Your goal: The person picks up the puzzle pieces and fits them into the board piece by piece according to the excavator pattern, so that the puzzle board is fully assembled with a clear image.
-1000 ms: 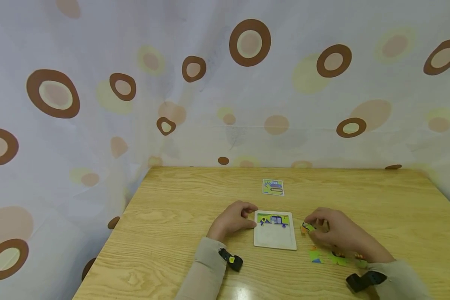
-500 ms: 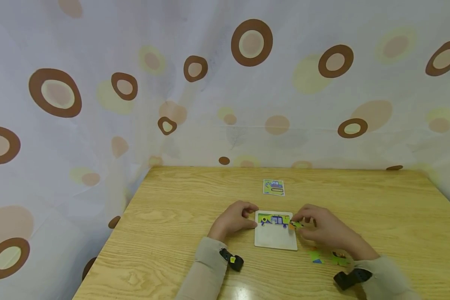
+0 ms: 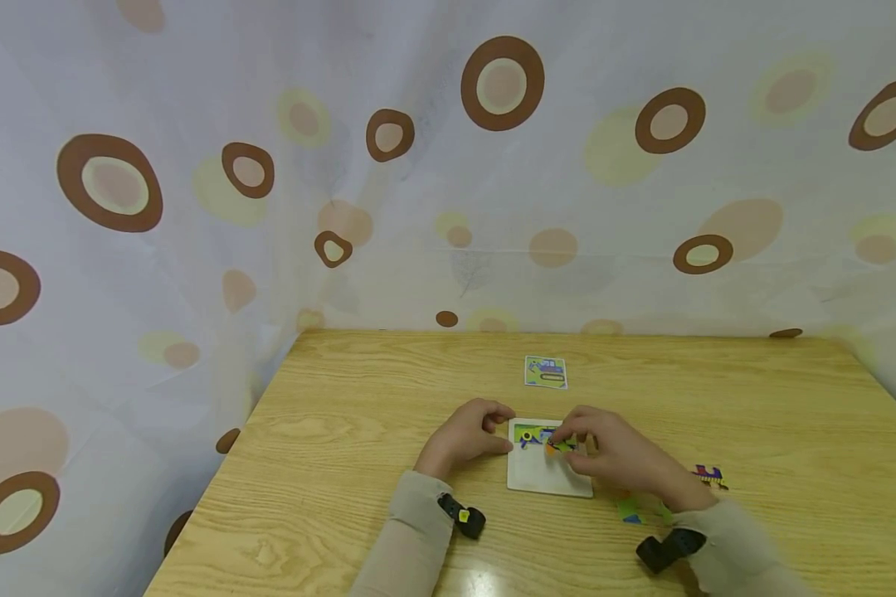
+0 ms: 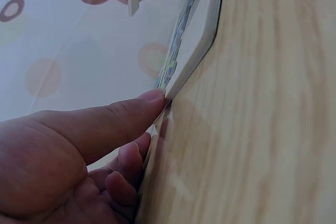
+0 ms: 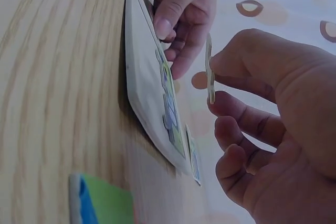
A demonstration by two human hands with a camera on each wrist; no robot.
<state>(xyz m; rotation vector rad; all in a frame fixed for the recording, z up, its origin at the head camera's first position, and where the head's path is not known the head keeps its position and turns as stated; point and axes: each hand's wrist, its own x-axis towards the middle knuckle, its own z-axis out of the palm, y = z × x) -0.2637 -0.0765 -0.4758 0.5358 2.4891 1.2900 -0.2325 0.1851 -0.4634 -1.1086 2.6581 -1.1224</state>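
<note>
A white square puzzle tray (image 3: pixel 548 478) lies on the table, its far part filled with joined pieces that show a blue and green vehicle picture. My left hand (image 3: pixel 469 435) grips the tray's left edge, thumb (image 4: pixel 121 119) at the rim and the other fingers curled beside it. Above the tray my right hand (image 3: pixel 612 446) pinches a flat jigsaw piece (image 3: pixel 563 446), green and orange, between thumb and fingertips. In the right wrist view this jigsaw piece (image 5: pixel 210 69) appears edge-on, apart from the tray. The hand hides the tray's right side.
A small picture card (image 3: pixel 546 372) of a similar vehicle lies beyond the tray. Loose pieces rest to the right: a green and blue one (image 3: pixel 630 509), a red and purple one (image 3: pixel 709 476), and a green one partly under the right wrist. A patterned curtain (image 3: pixel 448 166) hangs behind the table.
My right hand has moved left with the pinched jigsaw piece, from beside the tray to above it. The red and purple piece has come into view. The left hand stays at the tray's edge.
</note>
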